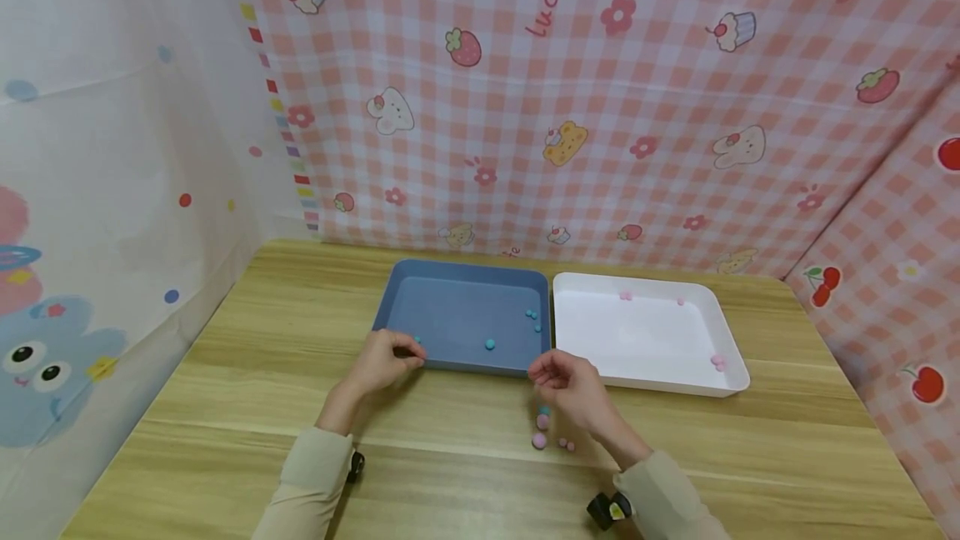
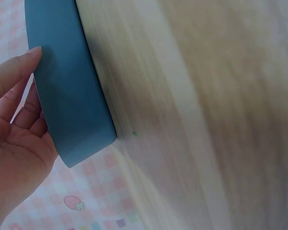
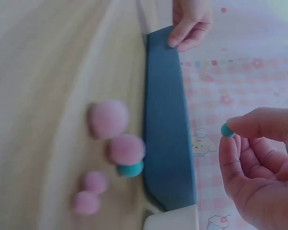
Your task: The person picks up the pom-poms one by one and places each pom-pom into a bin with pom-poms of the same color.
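Observation:
A blue tray [image 1: 450, 315] and a white tray [image 1: 637, 340] stand side by side on a wooden table [image 1: 247, 373]. My left hand [image 1: 386, 361] grips the blue tray's front left rim, its thumb [image 2: 27, 60] on the outer wall [image 2: 72, 96]. Just before the blue tray's front right corner, my right hand [image 1: 566, 380] pinches a small teal pom-pom [image 3: 227, 130] between thumb and forefinger. Under that hand, several pink pom-poms [image 1: 539, 440] and one teal pom-pom [image 3: 130, 169] lie on the table beside the tray wall [image 3: 165, 120].
A few teal pom-poms [image 1: 490, 344] lie in the blue tray, a few pink ones [image 1: 718, 362] in the white tray. Patterned cloth walls close the table at the back [image 1: 600, 107], left and right.

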Demonstrator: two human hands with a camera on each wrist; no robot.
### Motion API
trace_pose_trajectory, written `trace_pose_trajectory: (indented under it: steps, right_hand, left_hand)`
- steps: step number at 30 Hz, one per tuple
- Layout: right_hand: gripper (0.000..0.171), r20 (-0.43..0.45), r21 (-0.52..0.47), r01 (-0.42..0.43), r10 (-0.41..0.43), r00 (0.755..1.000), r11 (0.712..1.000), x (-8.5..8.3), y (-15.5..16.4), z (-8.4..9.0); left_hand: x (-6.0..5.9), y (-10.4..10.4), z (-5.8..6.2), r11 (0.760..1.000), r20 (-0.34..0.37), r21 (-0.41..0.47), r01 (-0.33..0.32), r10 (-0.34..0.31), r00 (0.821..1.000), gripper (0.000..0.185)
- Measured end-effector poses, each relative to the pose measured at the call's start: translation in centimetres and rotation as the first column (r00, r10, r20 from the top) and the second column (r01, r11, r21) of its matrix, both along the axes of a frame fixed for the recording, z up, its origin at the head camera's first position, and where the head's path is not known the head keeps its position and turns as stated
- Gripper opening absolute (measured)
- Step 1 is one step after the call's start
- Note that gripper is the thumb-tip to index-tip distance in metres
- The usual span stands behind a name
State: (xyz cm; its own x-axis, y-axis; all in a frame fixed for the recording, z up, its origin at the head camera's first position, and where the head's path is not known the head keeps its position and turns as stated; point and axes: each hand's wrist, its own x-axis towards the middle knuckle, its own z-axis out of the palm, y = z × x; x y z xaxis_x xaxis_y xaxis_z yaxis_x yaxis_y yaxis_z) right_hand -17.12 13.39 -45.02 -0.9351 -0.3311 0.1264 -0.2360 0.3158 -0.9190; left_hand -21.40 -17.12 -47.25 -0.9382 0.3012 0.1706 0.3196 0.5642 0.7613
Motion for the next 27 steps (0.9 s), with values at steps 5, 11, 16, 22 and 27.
trace_pose_trajectory:
  steps: [5, 11, 16, 22, 27]
  right_hand:
    - [0.017, 0.004, -0.039, 0.029, -0.029, 1.0, 0.999, -1.2, -0.9, 0.8]
    - [0.018, 0.032, -0.07, 0.062, -0.06, 0.998, 0.996, -3.0, -1.9, 1.3]
    - [0.019, 0.047, -0.106, 0.077, -0.073, 0.996, 0.991, -4.2, -2.7, 2.0]
    - [0.018, 0.079, -0.136, 0.113, -0.103, 0.992, 0.984, -5.3, -3.6, 2.7]
    - [0.018, 0.089, -0.168, 0.121, -0.107, 0.99, 0.978, -5.9, -4.2, 2.8]
  left_hand:
    - [0.0, 0.0, -0.1, 1.0, -0.004, 0.002, -0.004, 0.004, 1.0, 0.005]
    - [0.0, -0.1, -0.2, 1.0, 0.014, -0.001, -0.008, 0.008, 1.0, 0.005]
    - [0.0, -0.1, -0.2, 1.0, 0.02, 0.006, -0.003, 0.003, 1.0, 0.005]
    - [0.1, -0.1, -0.1, 1.0, 0.01, 0.004, -0.005, 0.005, 1.0, 0.005]
    - [0.0, -0.1, 0.0, 1.0, 0.019, 0.004, -0.003, 0.002, 1.0, 0.005]
